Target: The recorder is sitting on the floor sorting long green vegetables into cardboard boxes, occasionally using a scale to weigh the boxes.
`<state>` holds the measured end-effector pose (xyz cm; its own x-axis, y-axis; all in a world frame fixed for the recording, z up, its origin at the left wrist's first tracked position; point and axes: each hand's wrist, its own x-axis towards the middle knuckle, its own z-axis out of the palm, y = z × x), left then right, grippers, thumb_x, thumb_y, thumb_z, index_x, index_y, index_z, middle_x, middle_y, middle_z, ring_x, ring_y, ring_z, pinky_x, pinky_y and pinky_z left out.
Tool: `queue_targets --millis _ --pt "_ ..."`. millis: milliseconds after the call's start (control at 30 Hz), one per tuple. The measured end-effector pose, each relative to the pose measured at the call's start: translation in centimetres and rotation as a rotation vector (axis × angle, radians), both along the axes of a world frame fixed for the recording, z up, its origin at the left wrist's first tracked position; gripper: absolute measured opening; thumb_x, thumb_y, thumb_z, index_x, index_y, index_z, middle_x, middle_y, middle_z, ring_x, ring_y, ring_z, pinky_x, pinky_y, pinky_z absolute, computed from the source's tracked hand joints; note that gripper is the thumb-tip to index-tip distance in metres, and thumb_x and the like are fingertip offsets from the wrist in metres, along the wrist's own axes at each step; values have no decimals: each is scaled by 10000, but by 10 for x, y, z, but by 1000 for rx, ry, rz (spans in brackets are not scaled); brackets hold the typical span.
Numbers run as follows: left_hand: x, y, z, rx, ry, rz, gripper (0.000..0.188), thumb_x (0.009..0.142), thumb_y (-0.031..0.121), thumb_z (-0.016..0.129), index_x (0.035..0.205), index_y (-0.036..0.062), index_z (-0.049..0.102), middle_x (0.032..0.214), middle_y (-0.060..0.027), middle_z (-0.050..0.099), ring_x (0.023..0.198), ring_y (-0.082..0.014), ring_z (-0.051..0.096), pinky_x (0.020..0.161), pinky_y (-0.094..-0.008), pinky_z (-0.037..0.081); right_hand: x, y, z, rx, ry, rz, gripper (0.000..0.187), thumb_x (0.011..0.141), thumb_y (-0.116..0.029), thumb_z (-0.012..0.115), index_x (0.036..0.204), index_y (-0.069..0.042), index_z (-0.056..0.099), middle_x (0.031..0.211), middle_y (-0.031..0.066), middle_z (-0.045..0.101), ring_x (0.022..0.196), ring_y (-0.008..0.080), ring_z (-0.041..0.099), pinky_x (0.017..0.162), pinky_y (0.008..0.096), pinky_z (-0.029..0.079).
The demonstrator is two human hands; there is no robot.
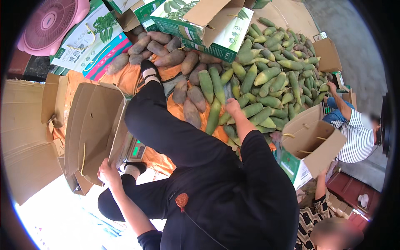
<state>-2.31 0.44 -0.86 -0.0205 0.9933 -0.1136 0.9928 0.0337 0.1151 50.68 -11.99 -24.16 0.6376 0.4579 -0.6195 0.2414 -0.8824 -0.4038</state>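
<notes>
My left hand (pixel 109 173) is closed on the lower edge of an upended cardboard box (pixel 93 125), whose brown inside faces me. That box stands at a scale (pixel 136 149) with a lit green display, beside my foot. My right hand (pixel 234 107) reaches to the near left edge of a heap of green radishes (pixel 266 77). Its fingers are curled at the lower end of a long green radish (pixel 217 85); the grip is partly hidden. Another green radish (pixel 214 116) lies just left of that hand. Dull reddish-brown radishes (pixel 191 62) lie beyond my knee.
Printed cartons (pixel 200 25) stand at the back, near a pink fan (pixel 52 25). An open box (pixel 310 139) is at right, by a person in a striped shirt (pixel 354 135). Another person (pixel 310 221) sits lower right. Orange sheeting (pixel 160 160) covers the floor; large cardboard (pixel 25 137) stands at left.
</notes>
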Motion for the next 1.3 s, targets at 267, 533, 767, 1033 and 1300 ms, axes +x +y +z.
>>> queue_targets --millis 267,533,767,1033,1300 --pt "0 1 -7 36 -1 6 171 738 108 646 899 51 644 791 -122 650 777 -299 603 792 -418 426 -4 33 -50 71 130 -373 759 729 -263 734 1364 -52 376 1322 198 498 1242 314 465 1025 380 391" --pt "-5 0 -4 33 -53 25 153 725 81 634 874 52 647 765 -110 646 753 -302 604 777 -418 436 -26 53 1 116 211 -380 546 751 -281 748 1164 0 529 1057 158 624 935 295 612 808 382 485" --pt "11 -1 11 9 62 3 148 751 127 651 896 95 660 848 -93 666 857 -279 617 874 -436 417 -19 21 42 340 705 -616 251 849 -173 668 1076 -122 572 926 12 616 790 174 589 648 362 472" --pt "10 -6 7 28 45 10 131 784 143 611 906 126 657 904 -44 668 923 -250 606 950 -503 367 -43 88 188 704 282 287 460 801 -90 671 1237 -53 526 1033 53 600 988 180 565 876 294 438" --pt "-2 -4 4 24 51 20 238 753 235 671 962 120 678 925 -74 672 919 -285 607 895 -465 387 -181 219 332 970 -56 1183 380 727 -159 691 1087 -73 603 1012 161 615 1030 325 568 870 425 445"
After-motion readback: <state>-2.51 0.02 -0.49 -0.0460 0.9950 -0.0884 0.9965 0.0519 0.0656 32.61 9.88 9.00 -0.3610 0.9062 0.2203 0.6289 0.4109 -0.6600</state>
